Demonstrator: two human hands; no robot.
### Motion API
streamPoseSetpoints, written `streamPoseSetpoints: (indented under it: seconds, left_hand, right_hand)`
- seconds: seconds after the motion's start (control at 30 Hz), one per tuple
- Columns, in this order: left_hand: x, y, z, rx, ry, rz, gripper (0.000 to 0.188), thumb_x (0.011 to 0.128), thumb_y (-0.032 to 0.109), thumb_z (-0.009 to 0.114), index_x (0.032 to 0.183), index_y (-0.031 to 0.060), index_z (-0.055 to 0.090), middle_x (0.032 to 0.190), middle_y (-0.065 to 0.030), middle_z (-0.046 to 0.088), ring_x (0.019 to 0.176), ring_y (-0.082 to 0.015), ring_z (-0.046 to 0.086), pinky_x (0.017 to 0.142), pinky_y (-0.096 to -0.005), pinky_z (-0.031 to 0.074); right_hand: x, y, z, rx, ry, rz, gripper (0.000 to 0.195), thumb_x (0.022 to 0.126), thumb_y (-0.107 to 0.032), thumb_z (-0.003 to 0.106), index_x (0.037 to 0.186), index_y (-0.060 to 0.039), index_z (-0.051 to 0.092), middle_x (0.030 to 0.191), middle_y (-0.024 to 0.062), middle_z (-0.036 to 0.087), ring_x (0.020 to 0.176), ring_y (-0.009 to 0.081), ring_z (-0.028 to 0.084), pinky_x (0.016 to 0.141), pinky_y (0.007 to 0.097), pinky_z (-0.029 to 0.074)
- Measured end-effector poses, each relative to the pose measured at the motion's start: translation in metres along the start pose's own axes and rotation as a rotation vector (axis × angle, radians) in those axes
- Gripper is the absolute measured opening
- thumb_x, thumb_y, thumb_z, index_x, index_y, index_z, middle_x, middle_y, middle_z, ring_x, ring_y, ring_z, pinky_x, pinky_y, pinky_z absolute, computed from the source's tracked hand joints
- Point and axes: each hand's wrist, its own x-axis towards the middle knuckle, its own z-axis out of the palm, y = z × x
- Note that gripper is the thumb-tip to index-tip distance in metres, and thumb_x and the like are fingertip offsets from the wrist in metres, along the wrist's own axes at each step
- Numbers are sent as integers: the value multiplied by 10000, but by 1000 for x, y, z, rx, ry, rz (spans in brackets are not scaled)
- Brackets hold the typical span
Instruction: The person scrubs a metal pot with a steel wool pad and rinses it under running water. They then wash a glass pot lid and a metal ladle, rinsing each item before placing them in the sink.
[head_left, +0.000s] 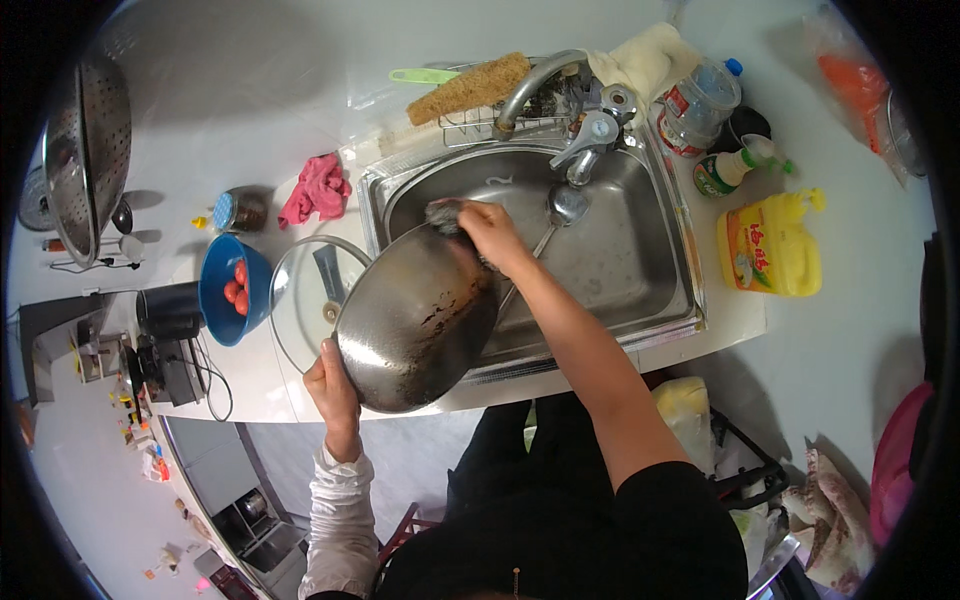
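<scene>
A round, deep stainless steel pan (405, 322) is tilted over the left front part of the sink (622, 262), its scorched outside facing up. My left hand (332, 390) grips the pan's rim at the near left side. Bunched in the fingers of my right hand (491, 236) is a grey steel wool scourer (445, 215), at the pan's far edge. A metal ladle (568, 205) lies in the sink, its handle running partly behind the pan and my right arm. The pan's inside is hidden.
Left of the pan, a glass lid (300, 300) lies near a blue bowl (259, 281) of red tomatoes and a pink cloth (319, 187). The faucet (532, 79) arches over the sink's back; a loofah (472, 86) lies behind. A yellow detergent jug (776, 247) stands right.
</scene>
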Motion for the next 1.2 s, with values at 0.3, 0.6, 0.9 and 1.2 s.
streamPoseSetpoints:
  seconds: [0.3, 0.6, 0.9, 1.2]
  left_hand:
    - [2, 1, -4, -37, -4, -50, 474, 995, 296, 469, 702, -50, 608, 610, 22, 520, 575, -51, 401, 501, -238, 327]
    - [1, 4, 1, -53, 15, -44, 474, 996, 303, 465, 737, -66, 609, 626, 17, 529, 585, -54, 407, 514, -240, 334]
    - [3, -2, -3, -32, 0, -59, 488, 993, 328, 463, 807, -92, 630, 671, -4, 568, 624, -68, 448, 557, -236, 380]
    - [3, 0, -2, -64, 1, -37, 473, 993, 311, 464, 833, -101, 632, 707, -21, 594, 650, -70, 472, 572, -238, 400]
  right_hand:
    - [-21, 70, -7, 625, 198, 343, 277, 914, -179, 482, 1093, -42, 643, 1035, 62, 633, 903, 193, 589, 798, 309, 478]
    - [-66, -61, 60, -387, 198, -873, 343, 676, 16, 526, 978, -14, 686, 1167, 109, 618, 1098, 309, 558, 975, 401, 420]
    - [-68, -35, 58, 83, 320, -578, 339, 760, -8, 523, 1069, -44, 658, 1129, 112, 605, 976, 217, 606, 866, 297, 454]
    - [-52, 50, 30, 111, 466, -261, 304, 855, -63, 470, 1110, -1, 622, 1041, 72, 616, 898, 166, 544, 774, 289, 436]
